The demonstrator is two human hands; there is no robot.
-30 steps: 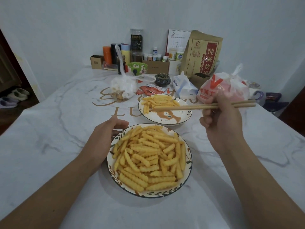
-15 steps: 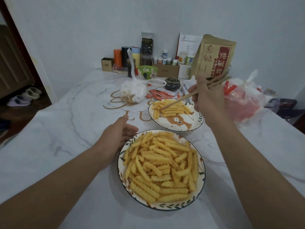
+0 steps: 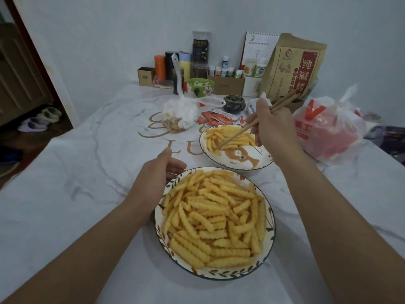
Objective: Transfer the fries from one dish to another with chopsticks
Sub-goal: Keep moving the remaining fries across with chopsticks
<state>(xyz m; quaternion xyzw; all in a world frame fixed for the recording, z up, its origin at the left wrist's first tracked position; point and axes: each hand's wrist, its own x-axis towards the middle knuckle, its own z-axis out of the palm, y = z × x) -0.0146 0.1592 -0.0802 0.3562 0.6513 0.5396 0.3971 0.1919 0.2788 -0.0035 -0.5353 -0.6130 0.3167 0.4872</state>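
**Chopstick tips reaching into far plate's fries**

Right hand [image 3: 272,126] is gripping wooden chopsticks [image 3: 241,133], shafts slanting down-left, tips sitting among the fries [image 3: 228,137] on the far plate [image 3: 252,164]; can't tell if a fry is being pinched. Left hand [image 3: 153,178] is resting loosely curled against the rim of the near plate [image 3: 270,218], steadying it. Near plate's crinkle-cut fries [image 3: 214,218] are lying mostly crosswise, ridged, rigid-looking, heaped. Both plates are glazed ceramic, patterned, sitting on a marble-look table [image 3: 87,172].

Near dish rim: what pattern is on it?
Dark leaves with small orange marks on white, on the near dish rim; clearest in the head view.
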